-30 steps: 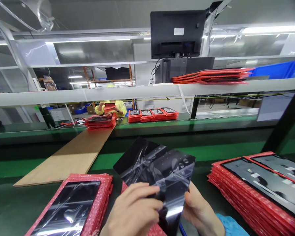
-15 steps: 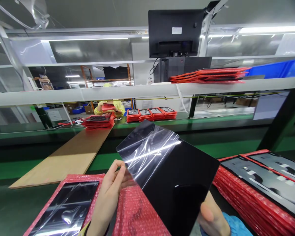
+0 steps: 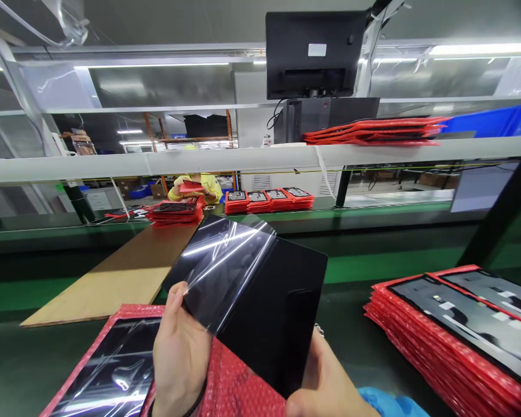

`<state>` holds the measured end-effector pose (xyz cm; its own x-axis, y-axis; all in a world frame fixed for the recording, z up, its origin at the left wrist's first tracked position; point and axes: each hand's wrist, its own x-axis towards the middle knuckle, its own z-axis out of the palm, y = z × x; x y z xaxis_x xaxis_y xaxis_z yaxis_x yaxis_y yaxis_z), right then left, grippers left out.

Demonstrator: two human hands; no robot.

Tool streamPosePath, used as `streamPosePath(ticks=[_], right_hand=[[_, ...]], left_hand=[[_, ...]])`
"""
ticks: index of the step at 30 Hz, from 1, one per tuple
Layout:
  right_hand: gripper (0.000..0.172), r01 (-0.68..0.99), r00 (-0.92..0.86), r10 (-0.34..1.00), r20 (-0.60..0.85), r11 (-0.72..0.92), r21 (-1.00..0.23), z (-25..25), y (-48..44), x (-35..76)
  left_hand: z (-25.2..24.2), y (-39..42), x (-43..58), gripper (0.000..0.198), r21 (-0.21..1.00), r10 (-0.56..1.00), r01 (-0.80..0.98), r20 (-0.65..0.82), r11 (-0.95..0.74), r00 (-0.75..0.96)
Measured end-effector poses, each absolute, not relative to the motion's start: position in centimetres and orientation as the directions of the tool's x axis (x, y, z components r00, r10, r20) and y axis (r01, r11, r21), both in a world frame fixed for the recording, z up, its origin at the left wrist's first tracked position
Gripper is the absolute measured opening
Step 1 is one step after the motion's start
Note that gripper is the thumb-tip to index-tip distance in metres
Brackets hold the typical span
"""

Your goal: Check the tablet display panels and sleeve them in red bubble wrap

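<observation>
A glossy black screen panel [image 3: 273,307] is held up tilted in front of me. Clear protective film [image 3: 230,272] lies over its far left part, with a bright crease line across the panel. My left hand [image 3: 182,347] is closed at the left side, thumb and fingers pinching the film's edge. At the lower right corner, my right hand [image 3: 325,376] grips the panel; its thumb shows in front and some fingers are hidden behind. Beneath the panel lies red bubble wrap [image 3: 243,382]. Left of my left hand, another film-covered screen [image 3: 108,365] rests on a red bubble-wrap sleeve.
To the right stands a stack of red bubble-wrap sleeves [image 3: 417,341] topped with grey-backed screens [image 3: 469,318]. A wooden board [image 3: 117,278] spans toward the far bench. Across it, a person in yellow [image 3: 211,188] works beside red stacks [image 3: 267,201]. A shelf rail [image 3: 226,159] crosses above.
The panel has moved left and lower, my right hand with it. The film now covers the panel farther down its left side. My left hand has shifted slightly left and turned palm-up.
</observation>
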<state>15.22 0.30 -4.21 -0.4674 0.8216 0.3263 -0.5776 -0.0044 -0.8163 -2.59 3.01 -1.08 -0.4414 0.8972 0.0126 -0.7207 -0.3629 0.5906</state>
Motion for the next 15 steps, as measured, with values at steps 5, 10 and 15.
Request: streamPosePath(ticks=[5,10,15], right_hand=[[0.083,-0.527,-0.554,0.773,0.309,-0.039,-0.849,-4.7,0.0,14.7],[0.068,-0.574,-0.544,0.749,0.378,-0.003,-0.819,-4.8,0.0,14.9],[0.036,-0.51,-0.462,0.841,0.283,0.009,-0.86,-4.8,-0.2,15.5]], left_hand=[[-0.6,2.9,-2.6,0.011,0.61,0.878,-0.673,0.078,-0.417,-0.473],[-0.9,3.3,-3.2,0.009,0.656,0.859,-0.619,0.091,-0.433,-0.505],[-0.9,3.5,-4.1,0.005,0.688,0.796,-0.56,0.041,-0.461,-0.604]])
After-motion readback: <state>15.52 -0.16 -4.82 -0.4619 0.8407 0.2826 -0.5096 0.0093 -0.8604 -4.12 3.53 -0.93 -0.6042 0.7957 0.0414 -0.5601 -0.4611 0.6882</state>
